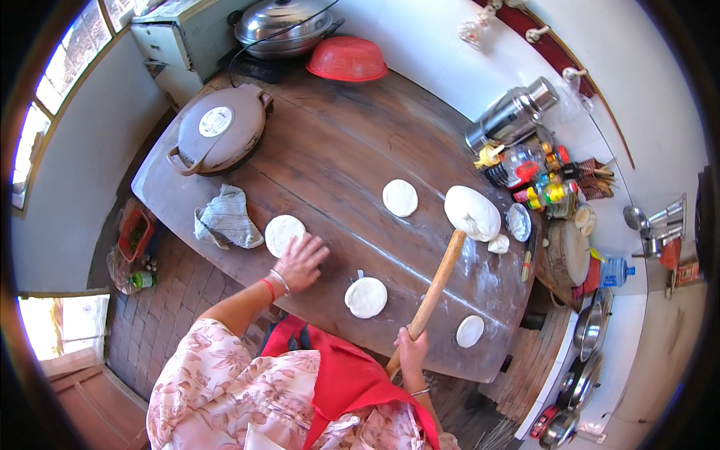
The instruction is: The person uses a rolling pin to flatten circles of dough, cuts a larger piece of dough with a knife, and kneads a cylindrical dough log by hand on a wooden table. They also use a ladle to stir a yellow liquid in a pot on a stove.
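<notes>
My left hand [301, 262] is spread with its fingers over the right edge of a flat round of dough [283, 235] on the wooden table [332, 146]. In my right hand [412, 349] is a long wooden rolling pin [437, 283], slanting up and away from me. Its far end reaches a large lump of dough [471, 212], beside which sits a small dough piece [498, 244]. Further dough rounds lie at the table's middle [400, 198], near edge [366, 297] and right [469, 331]. A small bowl of flour [518, 223] stands right of the lump.
A round electric griddle [225, 132] and a cloth [230, 216] occupy the left side. Behind are a lidded wok [284, 25] and a red plastic basin [347, 58]. Bottles [548, 194], a steel thermos [511, 115], a knife [527, 261] and a wooden chopping block [568, 253] line the right.
</notes>
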Motion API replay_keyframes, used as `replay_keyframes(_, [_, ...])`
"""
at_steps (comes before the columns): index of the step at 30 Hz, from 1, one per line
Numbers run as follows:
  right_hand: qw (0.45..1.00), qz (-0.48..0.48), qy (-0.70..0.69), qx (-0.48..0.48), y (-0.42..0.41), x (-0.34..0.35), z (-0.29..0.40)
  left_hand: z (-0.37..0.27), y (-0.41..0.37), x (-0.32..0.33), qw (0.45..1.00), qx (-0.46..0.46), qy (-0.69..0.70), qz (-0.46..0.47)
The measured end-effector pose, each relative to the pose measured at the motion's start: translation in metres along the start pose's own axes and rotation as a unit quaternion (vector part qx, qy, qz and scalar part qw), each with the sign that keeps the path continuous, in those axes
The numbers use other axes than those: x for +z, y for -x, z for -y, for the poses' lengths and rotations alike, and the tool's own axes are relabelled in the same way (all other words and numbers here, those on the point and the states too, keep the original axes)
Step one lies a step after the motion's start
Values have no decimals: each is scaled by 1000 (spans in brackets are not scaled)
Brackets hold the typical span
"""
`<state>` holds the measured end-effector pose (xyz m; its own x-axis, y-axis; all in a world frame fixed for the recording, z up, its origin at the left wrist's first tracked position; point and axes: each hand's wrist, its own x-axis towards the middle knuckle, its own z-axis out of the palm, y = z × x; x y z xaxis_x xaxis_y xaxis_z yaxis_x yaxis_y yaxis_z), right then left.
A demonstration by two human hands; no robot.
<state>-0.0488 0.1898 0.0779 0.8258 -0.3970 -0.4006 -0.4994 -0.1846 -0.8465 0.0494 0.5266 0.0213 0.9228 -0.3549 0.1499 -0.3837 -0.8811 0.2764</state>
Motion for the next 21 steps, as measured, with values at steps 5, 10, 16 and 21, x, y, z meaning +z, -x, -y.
replay_keyframes(5, [1000, -9, -28, 1, 13, -34, -25, -116, -12, 37, 979, 195, 52, -2])
replay_keyframes(10, [999, -44, 29, -2, 42, -76, -33, -138, -18, 88, 971, 239, 23, 12])
replay_keyframes(16, [994, -100, 2, 48, 67, -132, -75, -118, -44, 84, 991, 127, -49, -8])
replay_keyframes(21, [978, -179, 81, 72, 63, -190, -118, -134, -54, 85, 998, 30, -43, 21])
